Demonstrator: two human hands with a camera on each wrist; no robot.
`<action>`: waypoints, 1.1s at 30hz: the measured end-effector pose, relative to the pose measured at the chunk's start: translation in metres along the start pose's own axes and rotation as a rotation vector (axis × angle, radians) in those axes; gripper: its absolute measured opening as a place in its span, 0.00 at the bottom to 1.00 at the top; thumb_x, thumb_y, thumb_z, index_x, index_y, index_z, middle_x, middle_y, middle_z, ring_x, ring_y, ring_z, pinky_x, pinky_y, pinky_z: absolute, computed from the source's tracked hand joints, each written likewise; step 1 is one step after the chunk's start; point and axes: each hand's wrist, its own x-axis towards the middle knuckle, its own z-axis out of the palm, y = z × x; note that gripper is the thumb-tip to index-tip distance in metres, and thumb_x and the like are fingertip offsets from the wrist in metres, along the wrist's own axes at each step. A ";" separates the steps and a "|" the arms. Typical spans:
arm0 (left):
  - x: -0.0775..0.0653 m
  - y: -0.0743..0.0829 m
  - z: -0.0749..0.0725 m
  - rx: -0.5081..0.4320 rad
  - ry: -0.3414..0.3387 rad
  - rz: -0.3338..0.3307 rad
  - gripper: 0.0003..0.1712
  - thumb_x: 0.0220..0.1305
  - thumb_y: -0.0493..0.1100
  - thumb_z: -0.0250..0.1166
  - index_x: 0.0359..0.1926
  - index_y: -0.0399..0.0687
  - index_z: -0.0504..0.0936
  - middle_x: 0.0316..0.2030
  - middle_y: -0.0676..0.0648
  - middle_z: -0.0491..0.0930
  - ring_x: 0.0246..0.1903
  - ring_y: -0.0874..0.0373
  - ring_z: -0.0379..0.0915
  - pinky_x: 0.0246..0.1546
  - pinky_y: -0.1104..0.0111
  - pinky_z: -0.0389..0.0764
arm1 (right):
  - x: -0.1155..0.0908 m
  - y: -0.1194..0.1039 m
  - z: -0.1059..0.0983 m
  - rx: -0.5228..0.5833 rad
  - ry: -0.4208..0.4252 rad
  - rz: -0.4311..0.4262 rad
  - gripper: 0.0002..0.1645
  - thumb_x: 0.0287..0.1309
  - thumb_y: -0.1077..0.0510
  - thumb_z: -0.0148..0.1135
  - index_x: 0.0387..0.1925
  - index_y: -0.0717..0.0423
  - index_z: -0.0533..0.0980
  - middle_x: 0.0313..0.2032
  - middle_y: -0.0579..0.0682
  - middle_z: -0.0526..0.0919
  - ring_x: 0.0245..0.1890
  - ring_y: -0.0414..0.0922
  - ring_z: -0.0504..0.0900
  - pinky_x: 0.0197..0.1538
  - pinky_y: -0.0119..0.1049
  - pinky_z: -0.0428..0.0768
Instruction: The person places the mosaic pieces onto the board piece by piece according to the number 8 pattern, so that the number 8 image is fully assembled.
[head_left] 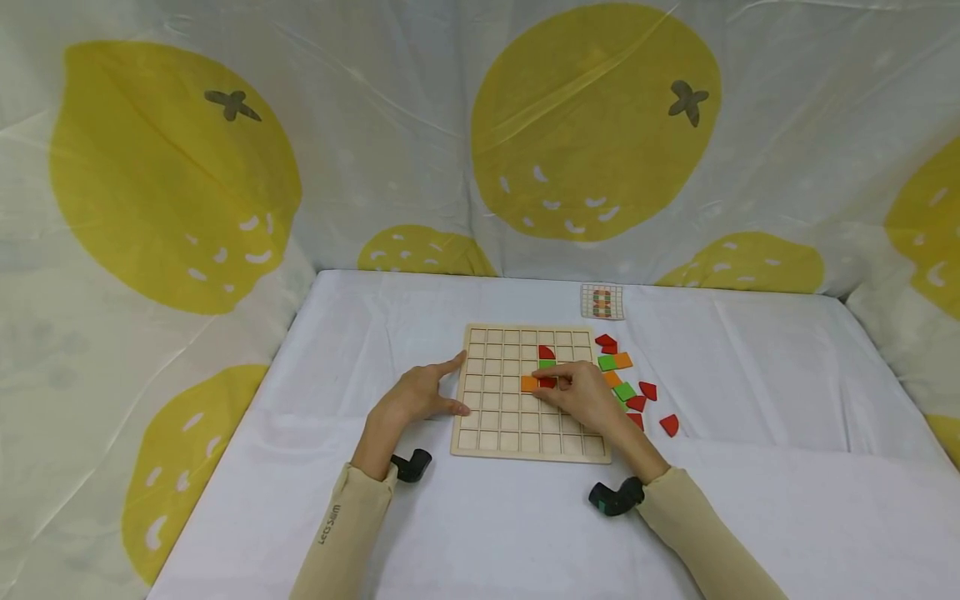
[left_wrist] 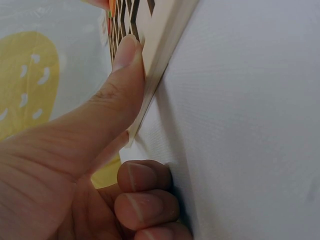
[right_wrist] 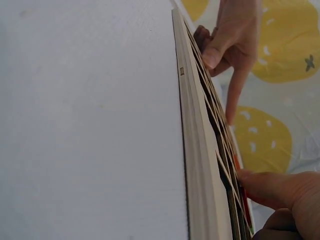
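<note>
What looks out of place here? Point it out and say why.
Nothing looks damaged. The loose pieces lie jumbled beside the right edge of the board, and one red piece sits apart, farthest right, so it looks slightly stray.

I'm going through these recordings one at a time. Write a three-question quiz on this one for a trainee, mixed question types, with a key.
1. Multiple choice: where is the printed card in relation to the wooden grid board?
A) By its near left corner
B) Just beyond its far right corner
C) On top of its middle

2. True or false: the person's left hand touches the left edge of the wooden grid board.

3. Short answer: which three colours show among the loose pieces along the right side of the wooden grid board?

Key:
1. B
2. True
3. Red, green and orange
</note>
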 end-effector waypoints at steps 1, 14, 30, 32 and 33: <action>0.000 0.000 0.000 -0.001 0.000 -0.001 0.59 0.55 0.54 0.79 0.82 0.58 0.56 0.75 0.35 0.66 0.75 0.39 0.63 0.72 0.46 0.70 | 0.000 0.000 0.000 -0.002 -0.001 0.000 0.20 0.57 0.51 0.78 0.51 0.51 0.88 0.14 0.43 0.59 0.16 0.41 0.57 0.24 0.30 0.53; 0.000 0.000 0.000 -0.008 -0.004 -0.010 0.58 0.55 0.53 0.79 0.82 0.59 0.56 0.75 0.35 0.65 0.75 0.39 0.62 0.72 0.46 0.70 | -0.007 0.003 -0.014 0.083 0.002 0.046 0.18 0.59 0.53 0.77 0.51 0.51 0.88 0.15 0.43 0.58 0.17 0.40 0.58 0.22 0.29 0.53; 0.001 -0.001 0.001 -0.001 -0.005 -0.023 0.59 0.55 0.54 0.79 0.82 0.60 0.56 0.75 0.35 0.65 0.76 0.38 0.62 0.72 0.45 0.70 | -0.026 0.038 -0.060 -0.002 0.104 0.085 0.18 0.61 0.56 0.75 0.52 0.58 0.86 0.17 0.43 0.58 0.20 0.39 0.58 0.22 0.29 0.57; 0.001 -0.001 0.002 -0.006 -0.004 -0.022 0.59 0.55 0.54 0.79 0.82 0.60 0.56 0.76 0.36 0.65 0.76 0.38 0.61 0.72 0.45 0.70 | -0.029 0.042 -0.065 -0.008 0.111 0.089 0.18 0.61 0.57 0.75 0.51 0.58 0.86 0.17 0.43 0.58 0.18 0.39 0.58 0.22 0.30 0.57; 0.001 -0.001 0.002 -0.007 -0.004 -0.019 0.59 0.55 0.54 0.79 0.82 0.60 0.56 0.76 0.36 0.65 0.76 0.38 0.61 0.72 0.45 0.70 | -0.030 0.044 -0.067 -0.011 0.116 0.096 0.18 0.61 0.57 0.75 0.51 0.58 0.86 0.16 0.42 0.58 0.18 0.38 0.57 0.21 0.30 0.57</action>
